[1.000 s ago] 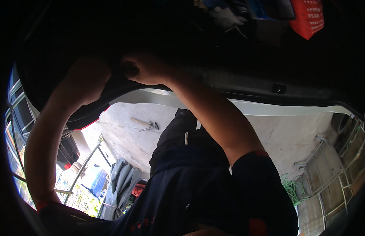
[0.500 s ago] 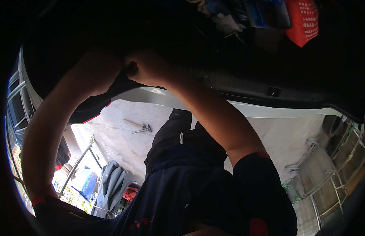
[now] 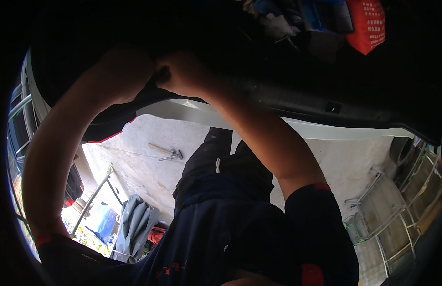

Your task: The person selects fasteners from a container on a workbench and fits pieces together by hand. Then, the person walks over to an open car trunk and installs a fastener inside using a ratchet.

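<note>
My two hands are close together in the deep shadow of a car's boot, over its inner left side. The right hand (image 3: pixel 183 74) is closed, thumb and fingers curled round a dark gap; whatever it grips is too dark to make out. Almost touching it from the left is my left hand (image 3: pixel 128 76), with its back rounded and its fingers lost in the dark. Below them runs the black plastic sill trim (image 3: pixel 297 107), with a small slot in it. The pale bumper edge (image 3: pixel 321 131) lies between this trim and my body.
On the concrete floor (image 3: pixel 149 176) lie a hammer (image 3: pixel 161 148) and a metal tool. A red bag (image 3: pixel 366 28) and a blue box (image 3: pixel 326 16) sit deeper in the boot. Folded grey sheeting (image 3: pixel 134 224) stands at lower left, a metal frame (image 3: pixel 380 205) at right.
Both hands have shifted slightly to the right, staying together. The left forearm has swung a little outward, and the view has tilted slightly.
</note>
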The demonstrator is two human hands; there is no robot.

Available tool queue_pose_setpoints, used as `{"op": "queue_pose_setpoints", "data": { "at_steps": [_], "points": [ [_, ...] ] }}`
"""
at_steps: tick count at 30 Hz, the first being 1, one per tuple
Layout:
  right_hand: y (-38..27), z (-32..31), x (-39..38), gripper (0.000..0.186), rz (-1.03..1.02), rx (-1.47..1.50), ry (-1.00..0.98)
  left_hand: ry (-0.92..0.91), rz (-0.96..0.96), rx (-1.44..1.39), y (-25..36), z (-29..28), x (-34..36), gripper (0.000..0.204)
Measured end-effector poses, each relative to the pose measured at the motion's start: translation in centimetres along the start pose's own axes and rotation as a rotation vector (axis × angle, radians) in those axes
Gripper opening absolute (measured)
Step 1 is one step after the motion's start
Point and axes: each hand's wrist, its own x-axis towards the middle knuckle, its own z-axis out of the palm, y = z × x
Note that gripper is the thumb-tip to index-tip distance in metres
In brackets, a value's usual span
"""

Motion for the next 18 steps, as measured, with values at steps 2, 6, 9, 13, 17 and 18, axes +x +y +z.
{"op": "queue_pose_setpoints", "data": {
  "at_steps": [2,6,9,13,17,18],
  "points": [
    [-0.7,-0.5,0.6,0.030,-0.004,-0.050,-0.016,0.002,0.006,0.026,0.2,-0.1,-0.2,0.023],
    [-0.6,-1.5,1.4,0.032,0.012,-0.111,-0.132,-0.035,0.000,0.041,0.3,-0.5,0.3,0.025],
    [-1.1,-1.6,1.6,0.033,0.035,-0.116,-0.149,-0.017,-0.040,0.039,0.5,-0.2,0.3,0.026],
    [-1.8,-1.7,1.8,0.032,0.091,-0.155,-0.177,-0.011,-0.019,0.053,0.3,-0.1,0.0,0.026],
    [-2.2,-1.7,2.9,0.032,0.088,-0.226,-0.218,-0.019,-0.027,0.037,0.3,-0.1,0.3,0.023],
    [-2.3,-1.7,3.3,0.031,0.120,-0.233,-0.248,-0.019,-0.026,0.039,0.4,-0.2,0.3,0.023]
  ]
}}
